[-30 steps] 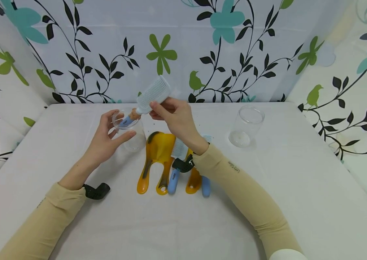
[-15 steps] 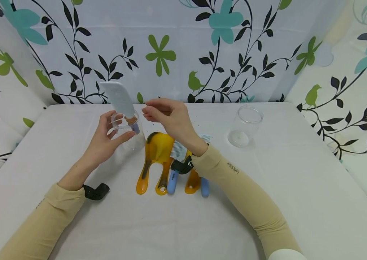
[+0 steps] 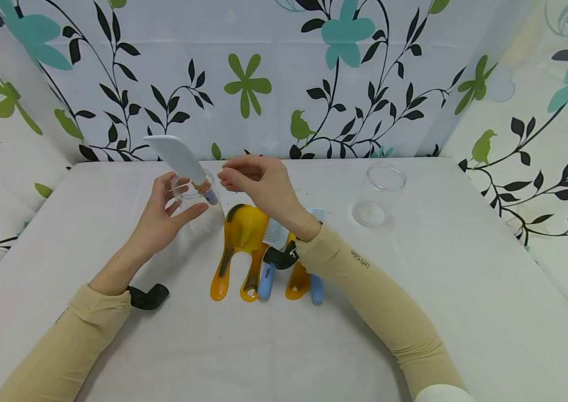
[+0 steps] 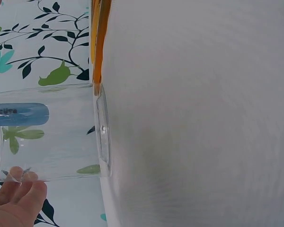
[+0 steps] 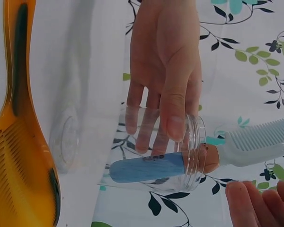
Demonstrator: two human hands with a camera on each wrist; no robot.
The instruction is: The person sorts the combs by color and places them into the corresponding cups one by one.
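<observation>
Counted two clear jars (image 3: 208, 219) (image 3: 378, 198), left of centre and at right; three white-headed, blue-handled combs (image 3: 175, 156) (image 3: 276, 233) (image 3: 316, 289); three amber handles (image 3: 219, 287) (image 3: 250, 286) (image 3: 297, 285), lower centre.

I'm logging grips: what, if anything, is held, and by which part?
The left hand holds the clear jar by its upper side wall; the right hand holds nothing.

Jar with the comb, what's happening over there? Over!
Left hand gripping jar. Right hand beside it, holding nothing. Comb leaning inside, handle down. Yellow combs close by, not blocking.
</observation>
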